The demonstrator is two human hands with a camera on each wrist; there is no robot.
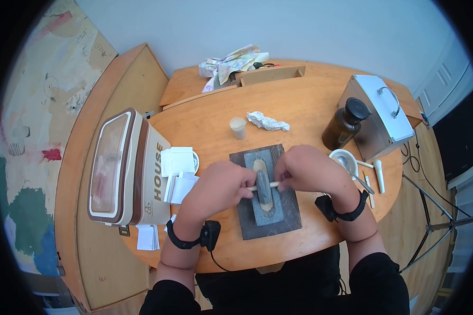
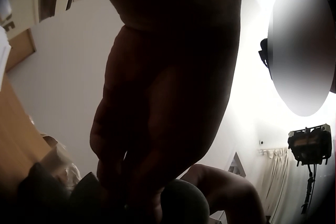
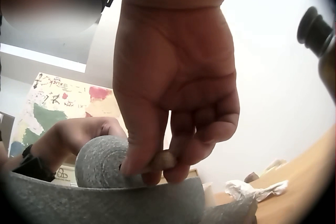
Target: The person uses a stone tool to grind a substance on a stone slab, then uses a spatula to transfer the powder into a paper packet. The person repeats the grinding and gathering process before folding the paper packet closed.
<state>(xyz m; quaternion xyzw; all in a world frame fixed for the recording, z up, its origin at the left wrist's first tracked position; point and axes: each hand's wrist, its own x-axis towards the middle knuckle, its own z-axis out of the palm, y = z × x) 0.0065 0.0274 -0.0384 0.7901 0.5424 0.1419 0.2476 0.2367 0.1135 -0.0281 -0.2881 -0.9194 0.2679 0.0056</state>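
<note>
A grey stone wheel (image 1: 264,190) with a wooden axle stands in a long trough (image 1: 272,212) holding tan powder, on a dark board (image 1: 247,227). The left hand (image 1: 219,184) pinches the axle's left end; the right hand (image 1: 305,168) pinches its right end. In the right wrist view the thumb and fingers of the right hand (image 3: 176,87) hold the axle handle (image 3: 164,160) beside the round wheel (image 3: 100,161), above the trough's rim (image 3: 105,198). The left hand (image 2: 157,108) is dark in the left wrist view, next to the wheel (image 2: 184,203).
Beyond the board are a cup of powder (image 1: 238,127) and crumpled tissue (image 1: 268,122). At right stand a brown jar (image 1: 343,126), a metal case (image 1: 381,115), a white mortar (image 1: 345,161) and a pestle (image 1: 379,176). At left are a cream case (image 1: 142,173) and white papers (image 1: 181,188).
</note>
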